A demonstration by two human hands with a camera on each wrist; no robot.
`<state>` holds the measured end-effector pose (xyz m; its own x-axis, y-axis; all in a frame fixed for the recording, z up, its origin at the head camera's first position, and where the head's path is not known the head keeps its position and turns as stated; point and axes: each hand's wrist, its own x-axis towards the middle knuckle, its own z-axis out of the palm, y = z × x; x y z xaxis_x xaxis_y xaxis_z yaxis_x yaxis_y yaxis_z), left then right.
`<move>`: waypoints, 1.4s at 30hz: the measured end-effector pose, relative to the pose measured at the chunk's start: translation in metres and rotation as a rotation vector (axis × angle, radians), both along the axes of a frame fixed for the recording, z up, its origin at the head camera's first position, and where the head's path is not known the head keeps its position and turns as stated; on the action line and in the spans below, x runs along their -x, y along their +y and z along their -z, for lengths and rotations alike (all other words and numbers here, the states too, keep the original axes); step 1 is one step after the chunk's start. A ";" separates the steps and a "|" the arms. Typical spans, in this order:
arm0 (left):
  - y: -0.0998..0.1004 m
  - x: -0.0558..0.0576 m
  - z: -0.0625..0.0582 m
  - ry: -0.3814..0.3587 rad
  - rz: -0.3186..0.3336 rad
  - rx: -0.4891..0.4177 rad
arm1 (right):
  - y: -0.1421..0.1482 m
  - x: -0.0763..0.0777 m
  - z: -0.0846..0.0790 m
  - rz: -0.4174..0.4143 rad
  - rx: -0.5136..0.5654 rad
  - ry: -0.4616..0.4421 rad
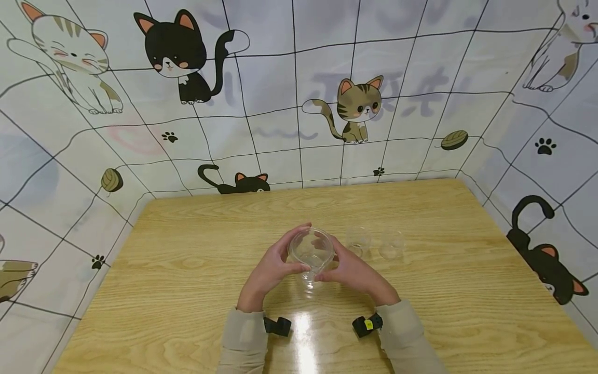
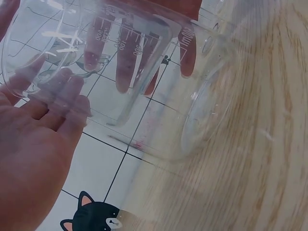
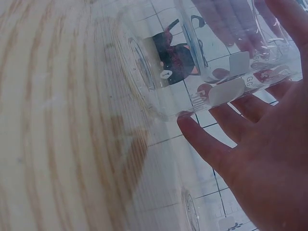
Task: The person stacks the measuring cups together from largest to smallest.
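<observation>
Clear beaker (image 1: pixel 311 254): used as landmark; held between both hands, over the wooden table (image 1: pixel 187 291).

Left hand (image 1: pixel 274 264): cupped against the beaker's left side. Thumb lies along the near wall, fingers bent toward the far wall; spread set by the beaker's width, thumb and fingers well apart.

Right hand (image 1: pixel 349 267): mirrors this on the beaker's right side, thumb on the near wall. Right wrist view: fingers fanned, one fingertip by the lower wall. Thumb tips near each other, apart.

Printed scale marks (image 2: pixel 138 49) show on the beaker wall. A rounded clear edge shows within the beaker; cannot tell whether it belongs to a second, nested vessel. Cannot tell whether the base touches the table.

Right of the beaker, beyond the right hand: two clear vessels, the nearer (image 1: pixel 358 242) and the farther (image 1: pixel 391 245), side by side. Behind the beaker: cat-patterned sheet (image 1: pixel 275 119).
</observation>
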<state>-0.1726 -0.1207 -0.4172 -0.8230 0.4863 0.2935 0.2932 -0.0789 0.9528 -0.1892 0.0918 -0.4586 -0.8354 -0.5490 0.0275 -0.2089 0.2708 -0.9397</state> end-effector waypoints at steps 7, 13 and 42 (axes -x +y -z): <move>-0.001 0.001 0.001 0.002 0.002 0.012 | -0.001 -0.001 -0.002 0.005 -0.015 0.016; -0.002 0.000 0.001 -0.004 0.011 0.035 | -0.002 -0.003 -0.010 -0.010 -0.019 -0.014; -0.005 -0.004 -0.012 -0.023 0.024 0.188 | 0.000 0.000 0.000 0.000 -0.024 0.012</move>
<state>-0.1688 -0.1255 -0.4053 -0.8158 0.5506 0.1768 0.2714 0.0945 0.9578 -0.1890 0.0923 -0.4581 -0.8351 -0.5495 0.0249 -0.2205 0.2930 -0.9304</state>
